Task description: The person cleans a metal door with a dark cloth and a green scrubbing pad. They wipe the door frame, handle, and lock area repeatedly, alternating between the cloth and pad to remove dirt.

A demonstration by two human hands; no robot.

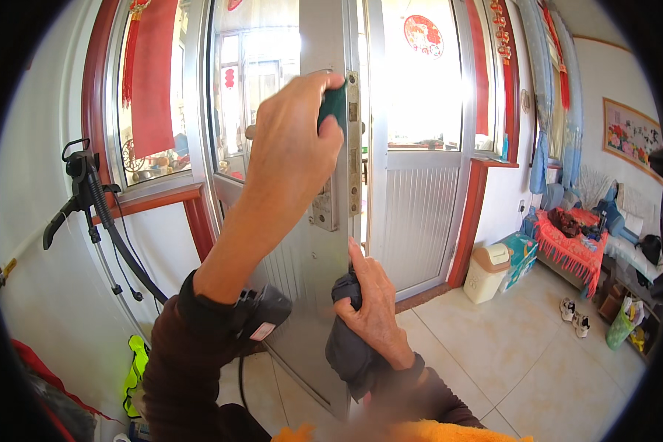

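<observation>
A metal-framed door [323, 265] stands ajar, its edge facing me, with a long lock faceplate [354, 127] set in that edge. My left hand [295, 130] pinches a dark green pad [333, 103], likely a scouring pad, against the door face beside the top of the faceplate. The door handle [250, 131] is mostly hidden behind this hand. Lower down, my right hand [373, 304] grips a dark grey cloth [351, 351] at the door's edge, one fingertip reaching up along it. A lock plate [325, 207] sits between the two hands.
A black hose and handle [102, 188] lean at the left wall. Beyond the door are a second door panel [422, 221], a beige bin [486, 273], a box [519, 259], shoes [574, 316] and a sofa with a red fringed cover [569, 243]. Orange fabric [447, 431] lies at the bottom.
</observation>
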